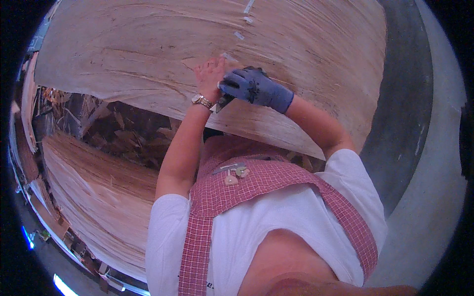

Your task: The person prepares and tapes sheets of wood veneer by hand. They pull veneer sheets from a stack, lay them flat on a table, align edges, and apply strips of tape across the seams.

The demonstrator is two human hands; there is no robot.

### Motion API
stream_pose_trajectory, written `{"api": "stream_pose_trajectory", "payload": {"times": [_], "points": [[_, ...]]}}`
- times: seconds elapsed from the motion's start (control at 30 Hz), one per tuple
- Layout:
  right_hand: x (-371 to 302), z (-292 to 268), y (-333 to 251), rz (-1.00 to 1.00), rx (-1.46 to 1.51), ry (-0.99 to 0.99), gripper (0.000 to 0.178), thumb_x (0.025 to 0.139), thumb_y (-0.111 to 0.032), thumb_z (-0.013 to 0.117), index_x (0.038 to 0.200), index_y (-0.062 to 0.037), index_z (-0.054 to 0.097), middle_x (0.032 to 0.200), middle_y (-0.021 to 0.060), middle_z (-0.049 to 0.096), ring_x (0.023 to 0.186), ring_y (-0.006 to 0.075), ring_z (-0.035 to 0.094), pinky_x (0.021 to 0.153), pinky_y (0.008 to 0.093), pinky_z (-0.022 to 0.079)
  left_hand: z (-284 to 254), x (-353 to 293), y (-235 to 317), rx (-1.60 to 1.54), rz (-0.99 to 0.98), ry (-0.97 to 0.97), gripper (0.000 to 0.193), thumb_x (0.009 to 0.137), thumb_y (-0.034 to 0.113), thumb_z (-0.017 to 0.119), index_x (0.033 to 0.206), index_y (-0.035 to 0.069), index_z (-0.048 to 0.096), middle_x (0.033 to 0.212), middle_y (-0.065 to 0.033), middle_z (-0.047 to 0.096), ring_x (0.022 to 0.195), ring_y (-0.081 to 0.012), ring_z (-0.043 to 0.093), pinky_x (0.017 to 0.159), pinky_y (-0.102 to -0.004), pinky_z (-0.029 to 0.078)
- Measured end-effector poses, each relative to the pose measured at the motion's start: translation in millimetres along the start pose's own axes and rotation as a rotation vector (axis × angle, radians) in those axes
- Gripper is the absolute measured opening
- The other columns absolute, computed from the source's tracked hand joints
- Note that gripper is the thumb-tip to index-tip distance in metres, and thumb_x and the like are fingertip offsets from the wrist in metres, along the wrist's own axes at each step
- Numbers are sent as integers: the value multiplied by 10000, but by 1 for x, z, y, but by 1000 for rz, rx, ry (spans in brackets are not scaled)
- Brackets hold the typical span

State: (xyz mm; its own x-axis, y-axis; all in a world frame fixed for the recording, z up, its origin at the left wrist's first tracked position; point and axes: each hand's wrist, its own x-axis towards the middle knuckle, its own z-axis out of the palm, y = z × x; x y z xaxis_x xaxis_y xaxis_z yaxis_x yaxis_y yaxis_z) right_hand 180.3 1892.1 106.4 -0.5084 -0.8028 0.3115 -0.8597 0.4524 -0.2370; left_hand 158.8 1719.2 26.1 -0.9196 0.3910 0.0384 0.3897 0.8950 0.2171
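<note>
A broad sheet of wood veneer (148, 59) lies in front of me, with wavy grain and a few small cracks. My bare left hand (210, 78) rests flat on it, fingers stretched out, a metal wristwatch (202, 101) on the wrist. Right beside it, my right hand (256, 90) wears a blue-grey glove with dark patches. Its fingers are curled around something mostly hidden; a dark tip shows below them. Short pieces of whitish tape (239, 35) run in a line up the sheet, away from my hands.
Behind me to the left stands another stack of veneer (103, 197). Broken veneer scraps (128, 135) fill the gap between the stacks. A dark floor strip (402, 108) runs along the right, beside paler grey floor (439, 197).
</note>
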Motion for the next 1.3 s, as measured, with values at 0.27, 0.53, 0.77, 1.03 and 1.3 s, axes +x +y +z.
{"api": "stream_pose_trajectory", "payload": {"times": [0.27,0.53,0.77,1.03,1.3], "points": [[-26,-4,-15,297,137,73,273,839,-167,594,1109,-160,634,1022,98,611,936,271,620,722,369,532,-4,3,5,-3,-58,-41,629,818,388,625,1385,158,482,1194,-57,594,1113,-230,549,907,-458,360],[13,-4,13,-36,60,-80,327,779,-145,644,1102,-190,623,1148,45,609,903,248,632,681,339,544,4,3,-1,37,53,39,616,777,435,620,1311,135,557,1169,-82,595,1071,-232,554,859,-438,360],[29,-11,11,-101,40,-168,212,798,-153,602,1005,-108,593,941,79,562,814,255,603,629,360,519,16,2,-6,106,57,118,566,795,387,608,1300,137,559,1166,-57,593,1065,-226,535,895,-452,359],[-34,-10,-11,182,115,-55,205,830,-155,587,1028,-104,608,1022,88,596,903,268,618,692,371,539,-7,3,9,12,-47,-20,642,791,322,679,1378,151,483,1233,-61,560,1107,-239,521,926,-461,356],[9,-4,7,36,78,-42,231,813,-152,620,1043,-159,638,1140,55,613,889,261,638,697,352,551,6,5,0,17,4,31,583,833,371,590,1360,135,505,1191,-77,572,1102,-245,522,911,-460,359]]}}
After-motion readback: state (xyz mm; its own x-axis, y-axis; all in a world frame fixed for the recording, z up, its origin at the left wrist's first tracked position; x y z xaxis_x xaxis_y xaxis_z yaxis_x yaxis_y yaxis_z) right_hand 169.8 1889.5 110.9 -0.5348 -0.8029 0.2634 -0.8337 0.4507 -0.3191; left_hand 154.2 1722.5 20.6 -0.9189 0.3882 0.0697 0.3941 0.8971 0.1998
